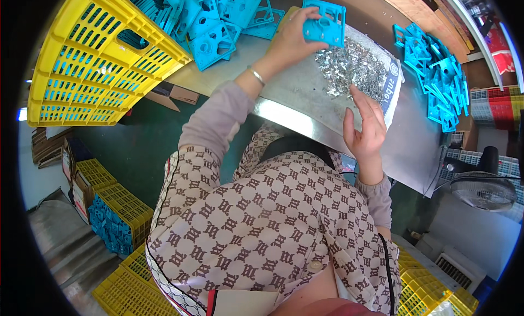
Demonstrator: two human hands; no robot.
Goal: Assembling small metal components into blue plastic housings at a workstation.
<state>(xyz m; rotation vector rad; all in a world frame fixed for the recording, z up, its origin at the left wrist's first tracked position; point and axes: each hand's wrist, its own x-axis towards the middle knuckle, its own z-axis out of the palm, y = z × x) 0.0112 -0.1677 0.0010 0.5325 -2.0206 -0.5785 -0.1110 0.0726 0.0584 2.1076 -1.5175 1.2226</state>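
My left hand (297, 36) grips a blue plastic frame (324, 24) by its left edge, with the fingers on top and the thumb below. The frame has a round hole near its middle and is held up above the table. My right hand (367, 122) is at the near edge of a pile of small shiny metal pieces (349, 70). Its fingers are stretched and the thumb stands apart, with nothing visible between them. The pile lies on a whitish printed sheet (305, 95) spread on the metal table (412, 147).
A yellow crate (98, 59) stands tilted at the left, beside a heap of similar blue frames (213, 21). More blue frames (434, 73) lie at the table's right end. A fan (483, 190) stands at the right. Yellow crates (128, 207) sit at lower left, one filled with blue parts.
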